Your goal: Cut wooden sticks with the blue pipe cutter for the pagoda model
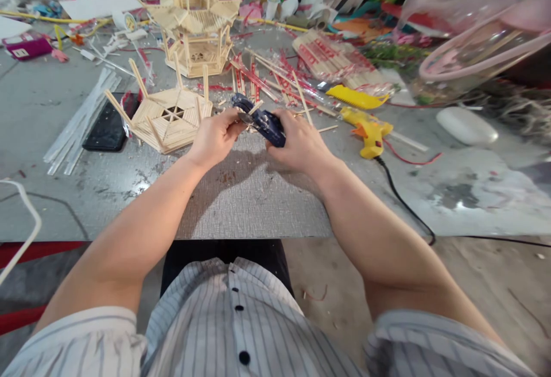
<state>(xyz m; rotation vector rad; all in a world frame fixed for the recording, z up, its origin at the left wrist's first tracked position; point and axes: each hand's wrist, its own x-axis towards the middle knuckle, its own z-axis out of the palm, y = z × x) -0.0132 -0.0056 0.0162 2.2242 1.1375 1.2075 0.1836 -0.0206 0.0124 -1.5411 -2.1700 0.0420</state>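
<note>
Hands meet above the table (258, 193): right hand (297, 144) clamped around dark blue cutters (262, 121), left hand (215, 136) pinching a thin stick (255, 107) at its blades, beside a hexagonal stick model (167, 119).

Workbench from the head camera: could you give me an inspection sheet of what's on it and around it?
Surface: grey table, scuffed, with a textured mat in front of the person.
Job's things: dark blue cutter and a thin wooden stick, held between both hands.
Clutter: hexagonal stick base, stick pagoda, yellow glue gun, loose sticks, black phone.
Hands: left hand at the cutter's head; right hand around its handle.
Cables: black cord from the glue gun; white cable at left.
Surroundings: concrete floor; clear plastic container.
</note>
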